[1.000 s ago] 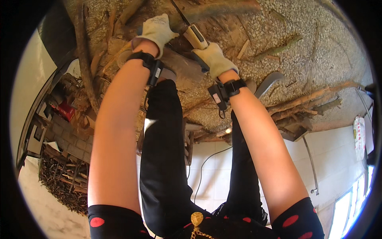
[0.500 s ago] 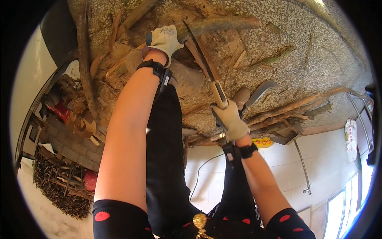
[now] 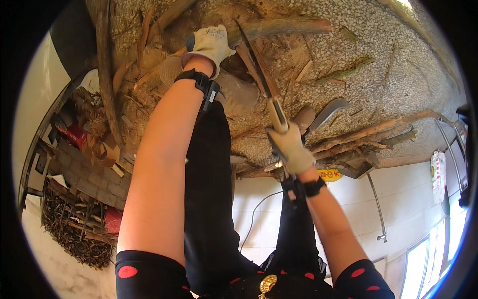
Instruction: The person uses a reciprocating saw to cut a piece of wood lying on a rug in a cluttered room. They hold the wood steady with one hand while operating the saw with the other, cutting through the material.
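Note:
My left hand (image 3: 209, 45), in a cream glove, is closed on a wooden branch (image 3: 279, 26) at the upper middle; its fingertips are partly hidden. My right hand (image 3: 291, 147), also gloved, grips the pale handle of a saw (image 3: 276, 114). Its long dark blade (image 3: 256, 62) points up and away, alongside a split strip of reddish wood (image 3: 249, 67), just right of the left glove. A brown rounded shape (image 3: 305, 118), perhaps a shoe, is beside my right hand, with a curved metal blade (image 3: 329, 111) to its right.
Branches (image 3: 105, 84) and bark scraps lie on the pebbled ground (image 3: 388, 84); long sticks (image 3: 368, 132) line the right. At left are bricks (image 3: 89, 174) and a heap of twigs (image 3: 74, 229). White tiles (image 3: 256, 209), a cable and a metal pipe (image 3: 378, 209) are below.
Over the last second my right hand has drawn the saw down and right, toward me. My left hand has shifted right. In the last half second both have moved only slightly.

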The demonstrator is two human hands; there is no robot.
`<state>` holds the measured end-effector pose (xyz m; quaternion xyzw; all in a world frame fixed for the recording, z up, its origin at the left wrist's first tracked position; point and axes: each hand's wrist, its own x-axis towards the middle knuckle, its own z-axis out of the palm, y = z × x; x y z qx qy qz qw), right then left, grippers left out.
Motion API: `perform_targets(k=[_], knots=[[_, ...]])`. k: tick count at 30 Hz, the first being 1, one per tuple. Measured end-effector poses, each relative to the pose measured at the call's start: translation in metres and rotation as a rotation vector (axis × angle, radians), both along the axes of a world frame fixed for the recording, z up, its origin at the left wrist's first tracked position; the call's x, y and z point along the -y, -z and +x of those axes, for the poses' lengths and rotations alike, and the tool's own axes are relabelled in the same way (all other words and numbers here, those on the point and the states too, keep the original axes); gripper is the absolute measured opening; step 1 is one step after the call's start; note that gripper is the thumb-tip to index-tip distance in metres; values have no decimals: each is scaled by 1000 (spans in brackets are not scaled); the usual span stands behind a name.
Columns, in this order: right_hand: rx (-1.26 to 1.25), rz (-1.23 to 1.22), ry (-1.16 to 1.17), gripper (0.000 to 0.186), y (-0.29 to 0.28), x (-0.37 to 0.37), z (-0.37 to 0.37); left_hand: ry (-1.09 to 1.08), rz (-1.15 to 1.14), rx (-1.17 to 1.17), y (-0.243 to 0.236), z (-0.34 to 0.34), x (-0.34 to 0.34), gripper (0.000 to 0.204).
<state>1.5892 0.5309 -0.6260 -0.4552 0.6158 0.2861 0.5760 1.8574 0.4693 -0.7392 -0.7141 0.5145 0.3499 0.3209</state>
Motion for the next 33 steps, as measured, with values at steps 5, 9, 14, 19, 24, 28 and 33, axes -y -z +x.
perform_targets(k=[5, 9, 14, 19, 24, 28, 33], knots=[[233, 89, 208, 33, 112, 47, 80, -6, -119, -12, 0, -1, -8, 62], [134, -103, -15, 40, 57, 21, 52, -6, -20, -19, -3, -1, -1, 65], [-8, -9, 5, 46, -13, 9, -5, 24, -11, -5, -1, 1, -1, 65], [-2, 154, 281, 40, 96, 55, 81, -51, 19, -37, 5, 1, -4, 64], [106, 41, 130, 40, 41, 25, 36, -36, -1, -59, 2, 1, -2, 66], [52, -29, -44, 45, -19, 9, -7, -4, -34, -14, 5, 1, -4, 66], [-60, 131, 139, 44, 77, 65, 80, -28, -22, -42, 11, 1, -8, 64]])
